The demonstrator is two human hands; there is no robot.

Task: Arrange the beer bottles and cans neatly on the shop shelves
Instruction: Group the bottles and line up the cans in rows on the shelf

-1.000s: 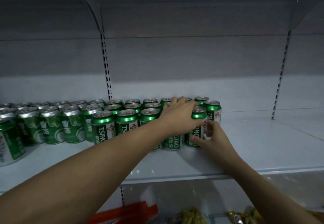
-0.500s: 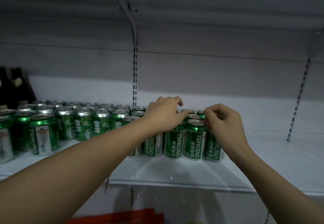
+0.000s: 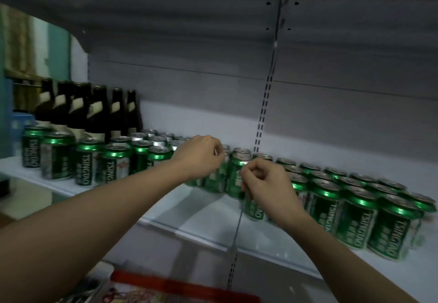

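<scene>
Green cans [image 3: 237, 177] crowd white shelf [image 3: 208, 222], dark bottles [image 3: 99, 113] behind

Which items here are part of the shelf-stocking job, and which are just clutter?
Job:
green beer cans
dark beer bottles
white shelf
left hand and right hand, at the middle cans

Lying about:
red packaging on the shelf below
blue crate far left

A shop: slotted metal shelving [image 3: 262, 117] stocked with rowed beer cans [image 3: 355, 210] (bottles [image 3: 94, 110] behind).
</scene>
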